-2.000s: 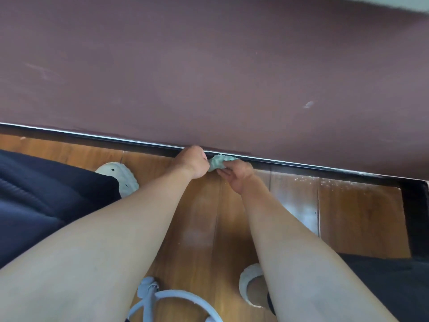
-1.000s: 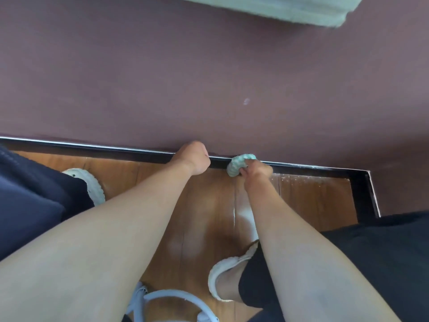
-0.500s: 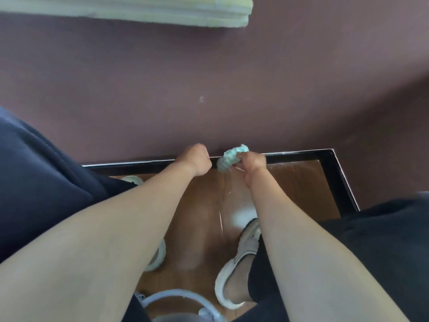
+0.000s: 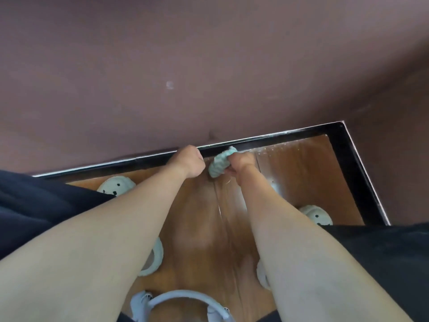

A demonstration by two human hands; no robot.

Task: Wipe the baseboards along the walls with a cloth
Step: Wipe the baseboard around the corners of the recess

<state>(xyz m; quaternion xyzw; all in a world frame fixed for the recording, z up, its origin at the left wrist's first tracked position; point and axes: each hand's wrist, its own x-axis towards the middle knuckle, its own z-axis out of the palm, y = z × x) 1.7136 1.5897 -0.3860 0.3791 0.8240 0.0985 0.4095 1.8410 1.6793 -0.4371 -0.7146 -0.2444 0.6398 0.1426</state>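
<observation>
A black baseboard (image 4: 290, 135) runs along the foot of the dark mauve wall (image 4: 162, 66) and turns at a corner on the right. My right hand (image 4: 241, 163) grips a bunched pale green cloth (image 4: 219, 165), whose top end touches the baseboard. My left hand (image 4: 189, 161) is a fist just left of the cloth, close against the baseboard; whether it holds anything is hidden.
The floor (image 4: 301, 177) is glossy brown wood with white specks near the corner. White slippers (image 4: 117, 184) show at left and at right (image 4: 315, 216), beside dark shorts (image 4: 46, 205). A pale curved band (image 4: 183, 298) hangs at the bottom edge. The second baseboard leg (image 4: 362, 177) bounds the right.
My view has shifted along the wall, so the corner now sits farther into the frame. Both hands stay together at the baseboard, the cloth still in my right hand; my feet have moved apart.
</observation>
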